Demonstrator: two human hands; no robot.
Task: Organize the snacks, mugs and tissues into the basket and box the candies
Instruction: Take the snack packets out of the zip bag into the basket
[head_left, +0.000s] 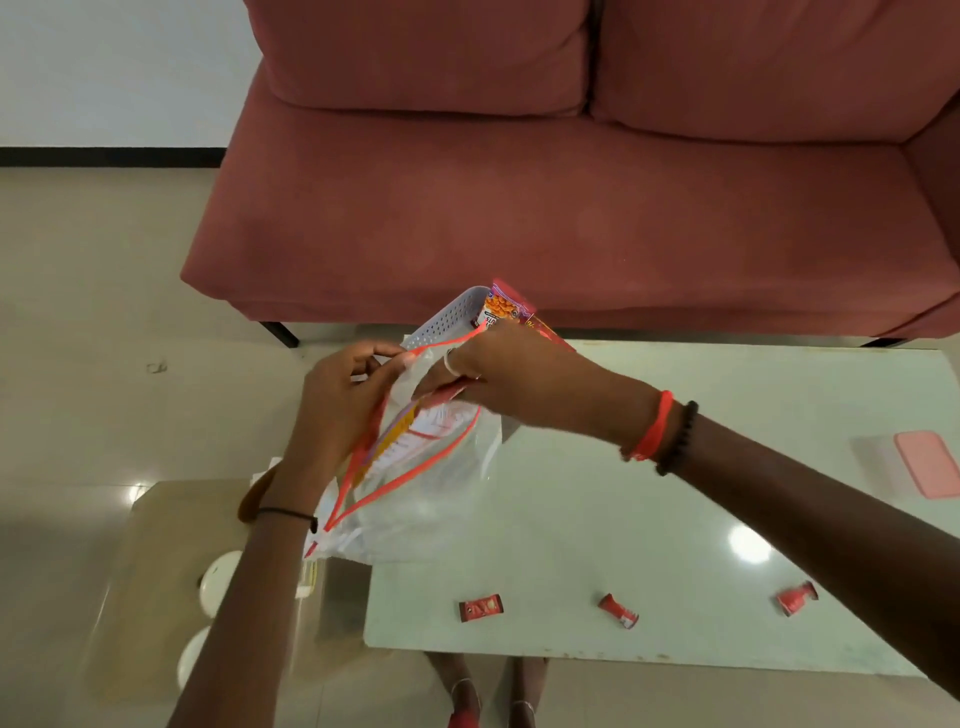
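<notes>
A clear plastic zip bag with a red seal strip hangs over the glass table's left end. My left hand pinches its rim and holds it wide. My right hand reaches into the bag's mouth and grips a snack packet inside. Behind my hands stands a white perforated basket with snack packets upright in it. Three red-wrapped candies lie along the table's near edge. A pink-lidded box sits at the right edge.
A red sofa runs behind the glass table. Lower left stands a second brownish glass table with white round objects seen by it. My feet show under the table's near edge.
</notes>
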